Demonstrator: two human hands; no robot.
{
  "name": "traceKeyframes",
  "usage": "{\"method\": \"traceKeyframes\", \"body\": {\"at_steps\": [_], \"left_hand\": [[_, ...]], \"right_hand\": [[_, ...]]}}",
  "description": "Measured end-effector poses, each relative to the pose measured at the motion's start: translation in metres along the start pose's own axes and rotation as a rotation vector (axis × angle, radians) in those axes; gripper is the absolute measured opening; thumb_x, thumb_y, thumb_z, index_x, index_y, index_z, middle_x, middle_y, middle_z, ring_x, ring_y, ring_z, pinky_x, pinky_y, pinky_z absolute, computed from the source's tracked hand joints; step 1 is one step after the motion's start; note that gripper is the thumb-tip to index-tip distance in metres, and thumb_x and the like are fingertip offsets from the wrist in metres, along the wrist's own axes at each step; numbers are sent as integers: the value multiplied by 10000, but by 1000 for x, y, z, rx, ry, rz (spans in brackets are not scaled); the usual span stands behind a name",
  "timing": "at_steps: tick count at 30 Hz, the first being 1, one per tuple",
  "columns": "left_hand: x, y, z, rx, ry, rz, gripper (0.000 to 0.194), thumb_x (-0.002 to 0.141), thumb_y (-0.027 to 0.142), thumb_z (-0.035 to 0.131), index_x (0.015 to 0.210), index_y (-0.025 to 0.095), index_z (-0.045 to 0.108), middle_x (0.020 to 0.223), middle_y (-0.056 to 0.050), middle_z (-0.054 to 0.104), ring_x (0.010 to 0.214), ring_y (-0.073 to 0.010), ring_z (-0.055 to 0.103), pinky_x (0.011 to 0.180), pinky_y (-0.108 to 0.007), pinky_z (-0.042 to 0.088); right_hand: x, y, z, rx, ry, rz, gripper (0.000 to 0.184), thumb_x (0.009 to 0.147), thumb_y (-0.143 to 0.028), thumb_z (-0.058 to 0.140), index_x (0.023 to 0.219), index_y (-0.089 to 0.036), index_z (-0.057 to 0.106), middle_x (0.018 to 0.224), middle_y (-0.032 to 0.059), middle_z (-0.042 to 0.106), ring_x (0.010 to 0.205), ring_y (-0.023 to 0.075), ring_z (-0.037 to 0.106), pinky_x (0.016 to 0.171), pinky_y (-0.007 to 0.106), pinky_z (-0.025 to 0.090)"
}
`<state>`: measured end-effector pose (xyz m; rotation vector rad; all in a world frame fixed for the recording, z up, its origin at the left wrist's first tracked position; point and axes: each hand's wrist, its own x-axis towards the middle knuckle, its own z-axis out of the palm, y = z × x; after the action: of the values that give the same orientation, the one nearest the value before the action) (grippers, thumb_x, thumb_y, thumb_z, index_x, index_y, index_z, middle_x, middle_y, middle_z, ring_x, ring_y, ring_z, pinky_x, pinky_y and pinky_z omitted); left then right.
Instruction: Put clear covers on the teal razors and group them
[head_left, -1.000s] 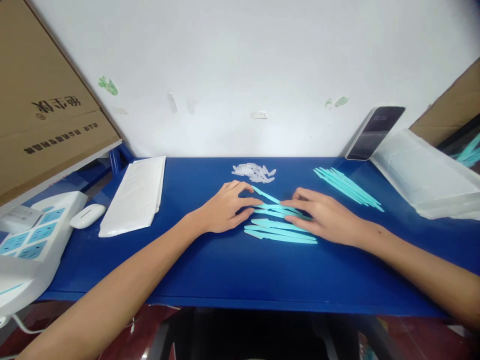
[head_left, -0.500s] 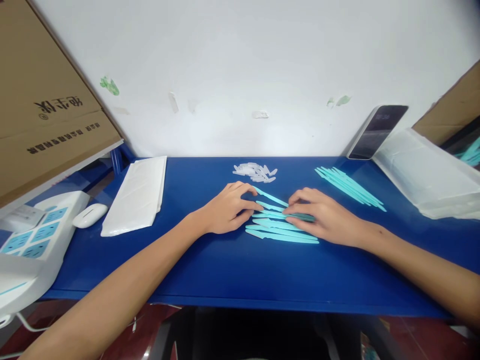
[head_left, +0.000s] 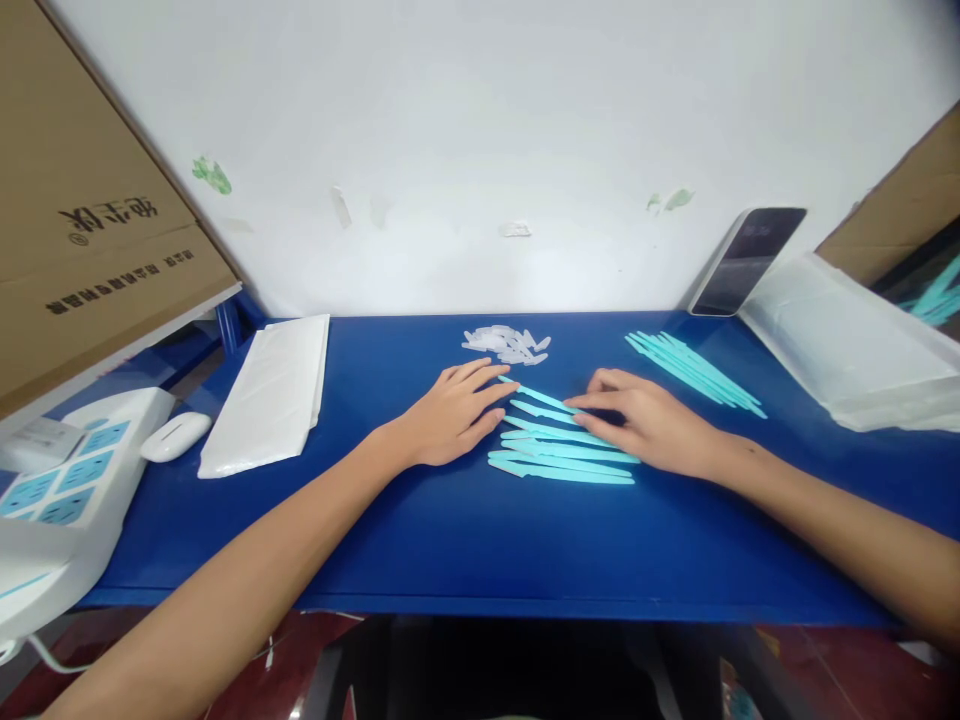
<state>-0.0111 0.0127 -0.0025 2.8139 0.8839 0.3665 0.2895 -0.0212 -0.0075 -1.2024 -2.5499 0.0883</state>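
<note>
Several turquoise eyebrow razors point(head_left: 562, 450) lie side by side in a loose, fanned row on the blue table. My left hand point(head_left: 459, 412) rests flat at their left ends, its fingers spread and holding nothing. The tip of one finger touches the end of the farthest eyebrow razor point(head_left: 544, 396). My right hand point(head_left: 645, 418) has its thumb and index finger closed about that razor's right end, over the row. Beneath my right palm the other right ends are partly hidden. A small pile of translucent white blade caps point(head_left: 506, 343) lies just beyond my hands.
A second bunch of turquoise razors point(head_left: 696, 372) lies right. A phone point(head_left: 746, 262) leans on the wall beside a clear plastic bag point(head_left: 862, 345). At left are a folded white packet point(head_left: 266, 395), an earbud case point(head_left: 176, 437), a power strip point(head_left: 71, 490) and a cardboard box point(head_left: 105, 200).
My left fingers have opened out and lie flat at the razors' left ends. The right hand has shifted slightly toward the far razor's end. The farther razors lie closer together.
</note>
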Motion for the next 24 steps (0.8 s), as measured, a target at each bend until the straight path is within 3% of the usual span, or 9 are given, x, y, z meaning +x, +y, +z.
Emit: {"method": "traceKeyframes", "body": {"at_steps": [4, 9, 15, 24], "left_hand": [[-1, 2, -2, -40, -57, -28, 511, 1082, 417, 252, 1530, 237, 418, 1601, -81, 420, 1539, -307, 242, 1219, -568, 210], [-1, 1, -4, -80, -70, 24, 494, 1086, 392, 252, 1528, 246, 419, 1574, -59, 466, 1537, -292, 259, 1214, -542, 230], [-1, 5, -1, -119, -66, 92, 474, 1086, 369, 279, 1521, 252, 428, 1567, -52, 475, 1538, -283, 260, 1207, -509, 261], [-1, 4, 2, -100, -14, 79, 489, 1071, 423, 345, 1508, 230, 449, 1570, -118, 445, 1476, -297, 359, 1193, -508, 305]], "right_hand": [[1, 3, -2, 40, 24, 4, 341, 997, -397, 511, 1075, -214, 787, 862, 81, 636, 793, 200, 622, 690, 335, 504], [2, 5, -2, 53, 33, 36, 342, 987, -436, 537, 1009, -207, 789, 889, 88, 661, 810, 205, 643, 673, 326, 507], [4, 5, 0, 84, 8, 62, 344, 988, -440, 542, 1090, -202, 768, 948, 90, 667, 855, 214, 649, 708, 341, 519], [-2, -7, -4, 194, 112, -164, 289, 996, -347, 547, 1128, -192, 752, 991, 104, 654, 902, 199, 623, 778, 332, 510]]}}
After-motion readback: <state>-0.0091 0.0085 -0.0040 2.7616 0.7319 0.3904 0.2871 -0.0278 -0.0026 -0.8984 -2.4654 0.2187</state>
